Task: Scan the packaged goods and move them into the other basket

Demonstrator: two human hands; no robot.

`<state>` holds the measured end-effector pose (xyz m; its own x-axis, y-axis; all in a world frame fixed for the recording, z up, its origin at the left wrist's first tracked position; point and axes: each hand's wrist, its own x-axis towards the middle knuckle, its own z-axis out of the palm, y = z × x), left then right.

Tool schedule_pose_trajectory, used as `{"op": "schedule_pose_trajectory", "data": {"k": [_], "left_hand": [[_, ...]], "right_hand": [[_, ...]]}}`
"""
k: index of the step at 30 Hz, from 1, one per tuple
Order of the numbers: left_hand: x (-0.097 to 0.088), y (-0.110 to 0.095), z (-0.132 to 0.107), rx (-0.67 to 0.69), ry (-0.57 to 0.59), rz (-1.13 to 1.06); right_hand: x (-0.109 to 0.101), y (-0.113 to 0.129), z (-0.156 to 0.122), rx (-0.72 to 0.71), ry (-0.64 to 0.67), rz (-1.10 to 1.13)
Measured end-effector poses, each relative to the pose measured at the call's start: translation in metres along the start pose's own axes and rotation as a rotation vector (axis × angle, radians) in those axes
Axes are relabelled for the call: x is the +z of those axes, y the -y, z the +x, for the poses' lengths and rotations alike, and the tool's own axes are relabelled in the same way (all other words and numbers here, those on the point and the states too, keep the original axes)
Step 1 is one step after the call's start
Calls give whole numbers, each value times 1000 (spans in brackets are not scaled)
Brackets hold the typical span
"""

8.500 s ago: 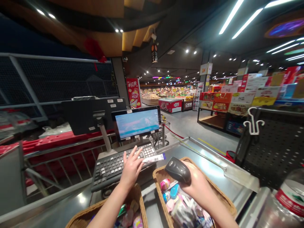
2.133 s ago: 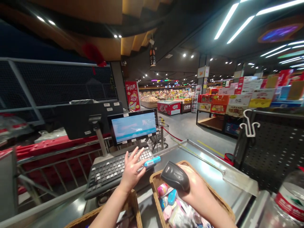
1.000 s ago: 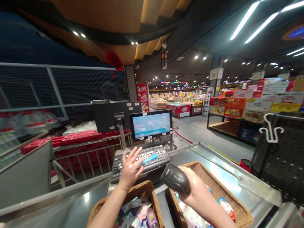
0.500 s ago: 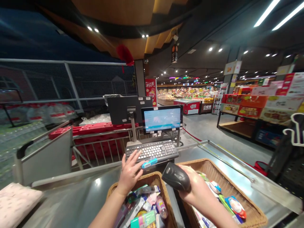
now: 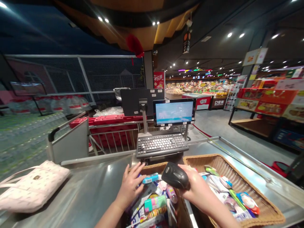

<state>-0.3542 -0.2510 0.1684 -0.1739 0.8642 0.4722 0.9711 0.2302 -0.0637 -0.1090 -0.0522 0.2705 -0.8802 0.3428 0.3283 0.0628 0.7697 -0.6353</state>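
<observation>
My left hand [image 5: 131, 183] is above the left wicker basket [image 5: 163, 164], pinching a slim blue packet [image 5: 151, 179] with a barcode label at the thumb side while its other fingers are spread. Wrapped around a black barcode scanner [image 5: 175, 175] is my right hand [image 5: 196, 183], between the two baskets. The scanner's head points left toward the packet. Below my left hand the basket is full of small packaged goods, among them a green-and-pink pack [image 5: 155, 203]. More packaged items, including a blue-and-red one [image 5: 248, 202], lie in the right wicker basket [image 5: 268, 205].
Behind the baskets stand a keyboard [image 5: 162, 144] and a lit monitor [image 5: 174, 112] on the metal counter [image 5: 85, 186]. A pale handbag [image 5: 35, 186] rests at the left. A metal railing [image 5: 116, 136] is beyond, with boxed goods on a shelf [image 5: 263, 104] at right.
The view has turned left and shows more of the handbag. My left hand and the blue packet have come down from the keyboard's front edge to over the left basket. The scanner stays in my right hand.
</observation>
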Motion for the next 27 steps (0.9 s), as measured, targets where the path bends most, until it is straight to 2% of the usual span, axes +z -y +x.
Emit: {"op": "schedule_pose_trajectory", "data": {"k": [4, 8, 10, 12, 16, 19, 23, 27], "left_hand": [[5, -10, -13, 70, 166, -54], [-4, -21, -12, 121, 318, -120], [-13, -25, -6, 128, 336, -135], [-19, -28, 4, 137, 305, -139], [-16, -37, 38, 170, 197, -146], [-5, -58, 74, 216, 164, -177], [18, -105, 125, 276, 167, -241], [56, -161, 174, 333, 236, -311]], "right_hand": [[5, 7, 0, -12, 0, 48], [5, 7, -2, 12, -18, 43], [2, 3, -5, 23, -29, 38], [-5, -1, -9, 32, -56, 38], [-27, -15, -20, 66, -138, -15], [-51, -31, -32, 109, -196, -79], [-85, -57, -54, 200, -292, -149], [-117, -81, -75, 283, -359, -204]]}}
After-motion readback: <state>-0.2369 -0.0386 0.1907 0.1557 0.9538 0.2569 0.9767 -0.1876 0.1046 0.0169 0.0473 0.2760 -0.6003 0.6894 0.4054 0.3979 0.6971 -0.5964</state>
